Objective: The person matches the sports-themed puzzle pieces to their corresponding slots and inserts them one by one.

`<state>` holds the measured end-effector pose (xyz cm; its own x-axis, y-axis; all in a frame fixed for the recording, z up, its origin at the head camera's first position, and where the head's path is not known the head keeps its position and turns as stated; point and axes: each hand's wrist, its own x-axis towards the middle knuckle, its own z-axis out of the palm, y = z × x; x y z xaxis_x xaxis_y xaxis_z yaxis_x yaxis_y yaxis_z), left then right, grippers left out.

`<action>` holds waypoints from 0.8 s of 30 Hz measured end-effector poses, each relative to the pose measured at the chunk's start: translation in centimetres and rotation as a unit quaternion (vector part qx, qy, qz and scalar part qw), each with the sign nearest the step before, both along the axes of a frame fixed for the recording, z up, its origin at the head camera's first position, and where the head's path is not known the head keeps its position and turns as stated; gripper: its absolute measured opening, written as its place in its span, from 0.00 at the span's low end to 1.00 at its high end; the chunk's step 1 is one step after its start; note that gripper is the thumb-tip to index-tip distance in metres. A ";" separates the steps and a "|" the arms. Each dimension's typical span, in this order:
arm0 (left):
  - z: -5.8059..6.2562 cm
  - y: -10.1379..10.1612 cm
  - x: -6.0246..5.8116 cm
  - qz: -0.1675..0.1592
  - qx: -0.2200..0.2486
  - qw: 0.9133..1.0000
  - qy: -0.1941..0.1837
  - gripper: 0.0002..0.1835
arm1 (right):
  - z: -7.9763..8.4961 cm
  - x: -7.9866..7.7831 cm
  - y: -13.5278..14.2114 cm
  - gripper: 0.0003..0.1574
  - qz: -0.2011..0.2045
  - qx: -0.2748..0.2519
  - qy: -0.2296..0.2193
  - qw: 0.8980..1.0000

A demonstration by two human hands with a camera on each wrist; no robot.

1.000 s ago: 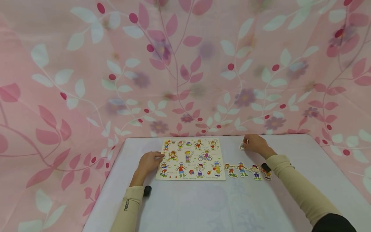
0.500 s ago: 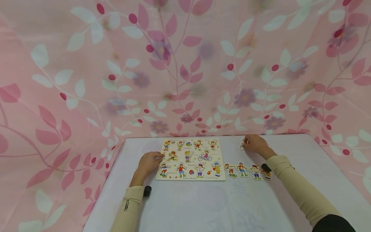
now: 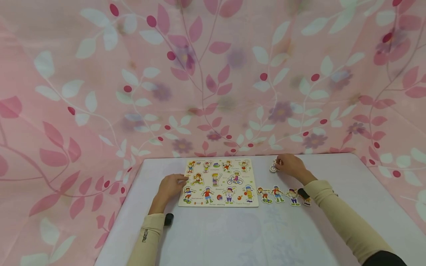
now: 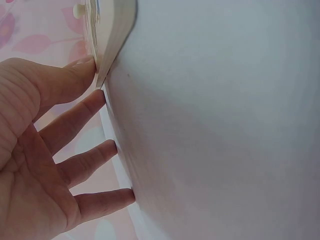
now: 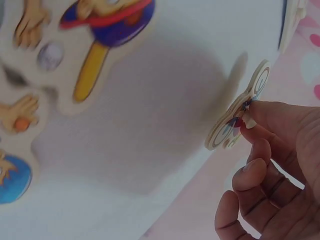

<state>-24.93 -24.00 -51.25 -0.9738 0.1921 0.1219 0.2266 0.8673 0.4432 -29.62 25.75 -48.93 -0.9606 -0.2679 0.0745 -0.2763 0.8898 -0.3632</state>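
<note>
Head view: the right hand (image 3: 291, 166) pinches a bicycle piece (image 3: 273, 168) over the counter (image 3: 233, 236), right of the puzzle board (image 3: 207, 181); the left hand (image 3: 171, 187), fingers (image 4: 100, 204) spread, touches the board's edge.

Left arm (image 3: 146, 240): extended forward. Left hand (image 3: 171, 187): fingers nearly straight and spread apart, thumb tip near the index fingertip. Right arm (image 3: 346, 218): extended forward, angled inward. Right hand (image 3: 293, 167): thumb and index finger pinching, other fingers loosely curled. Hands well apart, the right one farther forward.
</note>
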 end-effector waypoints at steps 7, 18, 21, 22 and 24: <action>0.1 0.0 0.1 -0.003 0.004 1.000 -0.004 0.12 | 0.5 0.6 -2.1 0.07 0.012 -0.002 0.012 1.000; 0.1 0.0 0.0 -0.004 0.002 1.000 0.003 0.12 | 1.9 2.3 -6.2 0.06 0.038 0.005 0.041 0.998; 0.0 0.0 0.0 -0.004 0.007 1.000 0.002 0.12 | 1.9 2.6 -7.0 0.06 0.047 0.010 0.052 0.998; 0.0 0.0 0.0 -0.003 0.009 1.000 0.002 0.12 | 1.9 2.7 -7.3 0.06 0.050 0.010 0.054 0.997; 0.0 0.0 0.1 -0.002 0.011 1.000 0.002 0.12 | 1.8 2.8 -7.8 0.07 0.055 0.011 0.056 0.997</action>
<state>-24.84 -24.02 -51.23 -0.9725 0.1935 0.1299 0.2320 0.8567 0.4606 -26.78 17.98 -47.10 -0.9110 -0.3744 0.1731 -0.4110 0.8594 -0.3042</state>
